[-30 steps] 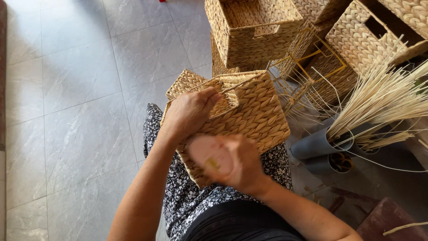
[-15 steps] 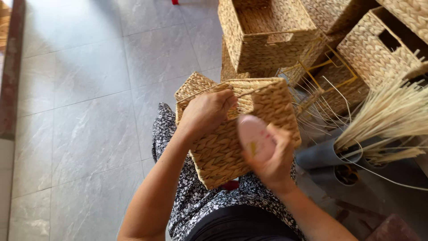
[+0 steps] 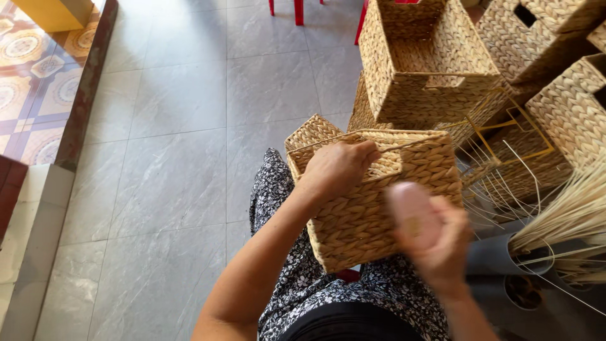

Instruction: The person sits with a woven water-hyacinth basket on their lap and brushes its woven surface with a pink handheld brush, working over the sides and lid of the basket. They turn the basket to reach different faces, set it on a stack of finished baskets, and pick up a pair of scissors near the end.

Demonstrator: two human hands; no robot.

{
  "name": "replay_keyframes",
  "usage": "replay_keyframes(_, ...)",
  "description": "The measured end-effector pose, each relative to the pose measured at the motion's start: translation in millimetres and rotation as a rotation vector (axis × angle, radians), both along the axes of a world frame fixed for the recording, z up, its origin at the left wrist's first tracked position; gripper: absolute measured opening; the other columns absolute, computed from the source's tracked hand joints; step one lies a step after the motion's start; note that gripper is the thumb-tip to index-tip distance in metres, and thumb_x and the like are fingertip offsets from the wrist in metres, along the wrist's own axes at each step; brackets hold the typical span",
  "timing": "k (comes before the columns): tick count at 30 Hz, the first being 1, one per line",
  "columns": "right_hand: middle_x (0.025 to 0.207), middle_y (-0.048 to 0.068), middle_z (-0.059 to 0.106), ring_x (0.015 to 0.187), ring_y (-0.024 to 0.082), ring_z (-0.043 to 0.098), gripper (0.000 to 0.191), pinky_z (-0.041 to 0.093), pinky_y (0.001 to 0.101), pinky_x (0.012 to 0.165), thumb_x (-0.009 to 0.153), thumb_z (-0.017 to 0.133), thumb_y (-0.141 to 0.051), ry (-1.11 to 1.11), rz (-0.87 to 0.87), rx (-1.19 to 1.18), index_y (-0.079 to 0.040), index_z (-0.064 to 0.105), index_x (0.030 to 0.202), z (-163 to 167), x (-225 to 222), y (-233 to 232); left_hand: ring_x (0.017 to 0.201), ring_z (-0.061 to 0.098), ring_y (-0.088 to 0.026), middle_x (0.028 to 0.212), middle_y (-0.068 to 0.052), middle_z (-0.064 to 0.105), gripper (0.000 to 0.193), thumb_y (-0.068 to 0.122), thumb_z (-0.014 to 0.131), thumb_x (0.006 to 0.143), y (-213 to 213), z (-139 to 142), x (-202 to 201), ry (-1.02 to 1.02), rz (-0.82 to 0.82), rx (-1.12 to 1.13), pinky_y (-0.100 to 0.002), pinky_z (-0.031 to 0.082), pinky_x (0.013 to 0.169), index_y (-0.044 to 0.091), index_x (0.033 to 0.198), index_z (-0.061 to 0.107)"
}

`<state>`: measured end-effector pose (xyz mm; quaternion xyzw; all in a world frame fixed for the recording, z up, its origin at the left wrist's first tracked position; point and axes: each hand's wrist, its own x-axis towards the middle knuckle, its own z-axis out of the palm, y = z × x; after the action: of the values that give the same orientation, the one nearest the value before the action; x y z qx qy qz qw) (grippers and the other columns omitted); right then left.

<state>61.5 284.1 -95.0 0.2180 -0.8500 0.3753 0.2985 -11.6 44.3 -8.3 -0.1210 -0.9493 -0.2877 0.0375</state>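
Basket (image 3: pixel 372 208) tipped on lap, long axis sideways, left hand (image 3: pixel 338 167) gripping rim

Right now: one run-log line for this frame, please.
left hand: grips rim of woven basket on lap | right hand: holds pink object, blurred, beside basket front | stacked baskets behind

Woven basket (image 3: pixel 372 208) rests on the person's lap, over the floor (image 3: pixel 177 158). Left hand (image 3: pixel 338 167) on its top rim; right hand (image 3: pixel 435 243) in front of its right side, holding a pink object (image 3: pixel 413 211). Open basket (image 3: pixel 423 60) behind it, more baskets (image 3: pixel 555 82) stacked right. Bundle of reeds (image 3: pixel 568 218) far right, in a pipe (image 3: pixel 505 252).
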Motion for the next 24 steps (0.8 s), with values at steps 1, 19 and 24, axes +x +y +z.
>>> replay_keyframes(1, 0.119, 0.017, 0.057, 0.108, 0.022, 0.064, 0.074, 0.060, 0.0339, 0.078, 0.087, 0.076, -0.045, -0.060, -0.020, -0.087, 0.000, 0.039, 0.133, 0, -10, 16, 0.077, 0.069, -0.040, 0.081, -0.018, 0.071, 0.038, 0.047, 0.044, 0.102, 2, 1, -1, -0.019, -0.007, -0.002, -0.054, 0.053, 0.068, 0.016, 0.105, 0.066)
replay_keyframes(19, 0.109, 0.018, 0.058, 0.097, 0.033, 0.058, 0.082, 0.048, 0.0496, 0.081, 0.065, 0.087, -0.049, 0.040, 0.332, 0.211, 0.000, 0.050, 0.119, -2, 43, -84, 0.068, 0.069, -0.035, 0.075, -0.015, 0.069, 0.039, 0.049, 0.038, 0.103, -2, -5, -1, -0.071, 0.009, -0.019, -0.052, 0.052, 0.061, 0.020, 0.107, 0.064)
replay_keyframes(24, 0.113, 0.020, 0.058, 0.100, 0.026, 0.065, 0.074, 0.059, 0.0393, 0.079, 0.080, 0.078, -0.045, -0.098, 0.059, 0.005, 0.001, 0.044, 0.127, -9, 4, -13, 0.067, 0.068, -0.035, 0.072, -0.013, 0.069, 0.038, 0.047, 0.039, 0.103, -1, -5, -2, 0.007, -0.011, 0.001, -0.053, 0.052, 0.060, 0.019, 0.107, 0.064)
